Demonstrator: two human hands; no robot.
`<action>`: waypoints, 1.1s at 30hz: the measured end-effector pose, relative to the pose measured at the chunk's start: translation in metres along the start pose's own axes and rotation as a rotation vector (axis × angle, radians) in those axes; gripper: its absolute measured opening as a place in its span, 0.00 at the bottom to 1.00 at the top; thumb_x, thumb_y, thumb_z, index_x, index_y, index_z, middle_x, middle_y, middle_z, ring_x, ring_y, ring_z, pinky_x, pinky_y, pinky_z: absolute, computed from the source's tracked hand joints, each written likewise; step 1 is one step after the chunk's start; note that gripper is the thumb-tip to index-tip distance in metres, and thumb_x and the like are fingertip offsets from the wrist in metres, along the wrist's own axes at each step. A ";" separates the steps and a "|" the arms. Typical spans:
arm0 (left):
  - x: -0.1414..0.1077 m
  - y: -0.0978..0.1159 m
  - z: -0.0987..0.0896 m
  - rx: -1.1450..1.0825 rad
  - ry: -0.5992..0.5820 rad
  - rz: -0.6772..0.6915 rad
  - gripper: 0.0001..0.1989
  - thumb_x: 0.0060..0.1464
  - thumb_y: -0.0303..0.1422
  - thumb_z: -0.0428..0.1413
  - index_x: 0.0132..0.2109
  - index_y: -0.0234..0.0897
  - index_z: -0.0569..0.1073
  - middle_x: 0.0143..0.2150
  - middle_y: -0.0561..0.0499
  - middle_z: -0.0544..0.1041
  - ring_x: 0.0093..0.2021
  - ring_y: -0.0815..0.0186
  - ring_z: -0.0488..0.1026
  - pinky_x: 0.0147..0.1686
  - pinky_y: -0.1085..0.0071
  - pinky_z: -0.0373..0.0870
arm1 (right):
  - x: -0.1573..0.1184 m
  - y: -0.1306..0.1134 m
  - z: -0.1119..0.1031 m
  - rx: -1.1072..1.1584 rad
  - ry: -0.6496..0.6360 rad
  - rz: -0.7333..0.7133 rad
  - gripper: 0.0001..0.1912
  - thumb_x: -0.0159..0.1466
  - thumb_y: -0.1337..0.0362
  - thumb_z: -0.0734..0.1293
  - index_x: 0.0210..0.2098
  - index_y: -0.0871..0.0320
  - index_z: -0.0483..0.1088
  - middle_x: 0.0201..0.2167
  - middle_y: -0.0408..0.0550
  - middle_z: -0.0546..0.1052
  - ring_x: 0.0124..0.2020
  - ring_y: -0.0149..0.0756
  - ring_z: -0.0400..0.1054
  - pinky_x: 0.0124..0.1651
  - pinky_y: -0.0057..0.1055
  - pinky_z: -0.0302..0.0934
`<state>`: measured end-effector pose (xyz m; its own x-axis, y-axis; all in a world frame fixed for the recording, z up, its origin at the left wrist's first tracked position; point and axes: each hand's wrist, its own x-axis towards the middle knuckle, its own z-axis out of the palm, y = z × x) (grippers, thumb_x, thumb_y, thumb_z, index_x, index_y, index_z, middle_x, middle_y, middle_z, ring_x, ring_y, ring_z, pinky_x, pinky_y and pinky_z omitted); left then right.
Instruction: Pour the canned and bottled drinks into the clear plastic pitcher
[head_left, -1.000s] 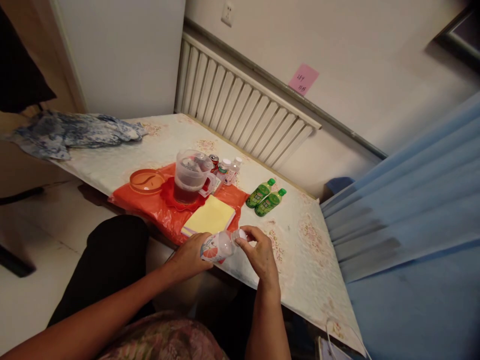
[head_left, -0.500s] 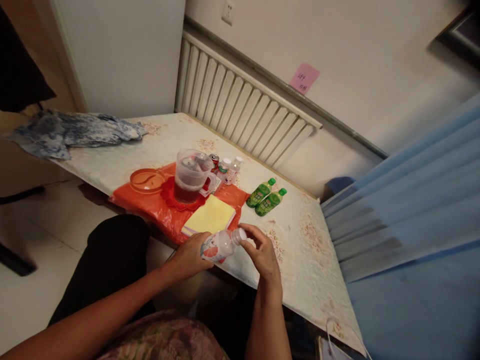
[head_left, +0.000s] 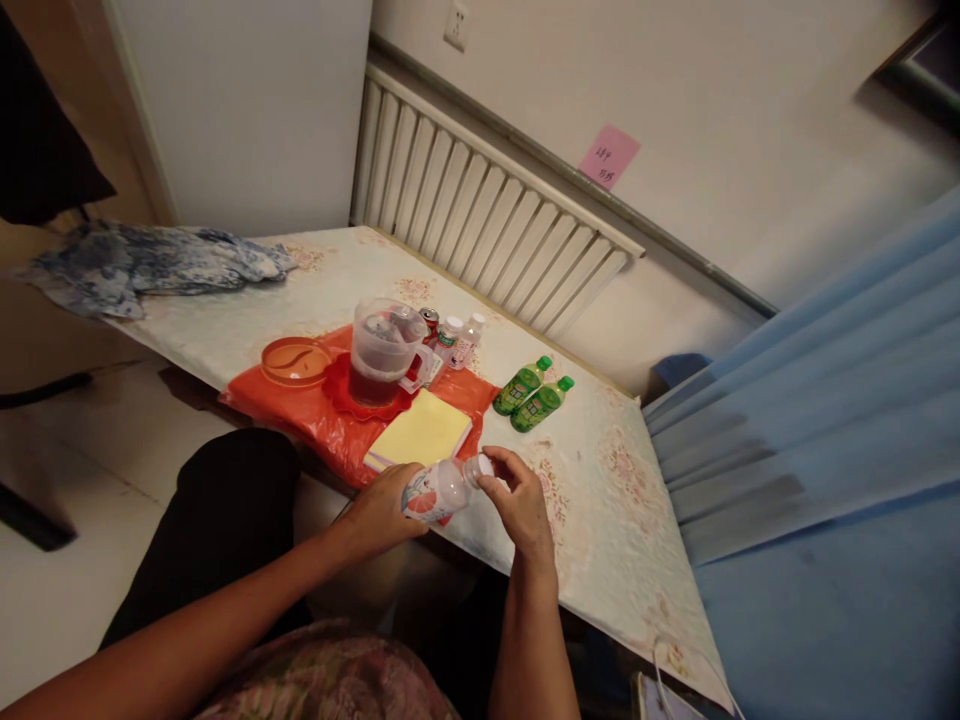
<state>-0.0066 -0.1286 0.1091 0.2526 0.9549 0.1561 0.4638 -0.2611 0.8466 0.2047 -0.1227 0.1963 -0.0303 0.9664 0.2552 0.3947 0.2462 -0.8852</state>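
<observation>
A clear plastic bottle (head_left: 437, 492) with a grapefruit-patterned label lies tilted in my left hand (head_left: 382, 508), whose fingers wrap round its lower part. Its neck points up and right. My right hand (head_left: 521, 503) pinches the white bottle cap (head_left: 479, 467) at the neck between thumb and fingers. Whether the cap is loose from the neck I cannot tell. Just behind the bottle lies a yellow notepad (head_left: 424, 425) on an orange plastic bag (head_left: 289, 415). A clear pitcher (head_left: 379, 355) holding dark liquid stands on a red scalloped dish (head_left: 358, 402).
Two green tea bottles (head_left: 521, 385) lie on the flowered tablecloth (head_left: 622, 490). Behind the pitcher stand a red can (head_left: 429, 322) and two capped bottles (head_left: 466, 342). An orange round tray (head_left: 294, 362) is at left, with a blue-white cloth (head_left: 172, 265) beyond. A radiator (head_left: 480, 200) lines the wall.
My right hand has shifted slightly left, its fingers still at the cap. The bottle and my left hand keep nearly the same place.
</observation>
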 end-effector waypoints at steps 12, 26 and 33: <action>0.001 0.002 -0.001 -0.011 -0.004 -0.018 0.19 0.38 0.30 0.62 0.41 0.39 0.72 0.42 0.51 0.77 0.44 0.57 0.74 0.47 0.63 0.70 | -0.001 0.010 -0.001 0.241 -0.048 0.022 0.19 0.54 0.55 0.76 0.44 0.54 0.79 0.45 0.52 0.83 0.46 0.46 0.77 0.53 0.44 0.71; 0.003 0.006 -0.002 -0.024 0.005 -0.022 0.21 0.38 0.32 0.63 0.43 0.37 0.71 0.42 0.49 0.77 0.42 0.58 0.74 0.44 0.63 0.70 | 0.000 0.012 0.003 0.293 -0.021 0.046 0.26 0.54 0.57 0.76 0.51 0.55 0.76 0.52 0.56 0.80 0.54 0.49 0.75 0.58 0.47 0.68; 0.005 0.011 -0.003 -0.144 -0.026 -0.091 0.25 0.37 0.33 0.63 0.46 0.37 0.72 0.40 0.52 0.77 0.39 0.60 0.74 0.40 0.66 0.70 | 0.001 0.019 0.010 0.335 0.088 0.077 0.28 0.52 0.58 0.78 0.51 0.56 0.75 0.45 0.53 0.81 0.47 0.45 0.76 0.54 0.45 0.70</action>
<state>-0.0025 -0.1261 0.1211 0.2374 0.9693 0.0640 0.3601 -0.1490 0.9210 0.2033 -0.1162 0.1761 0.0725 0.9767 0.2021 0.0689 0.1972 -0.9779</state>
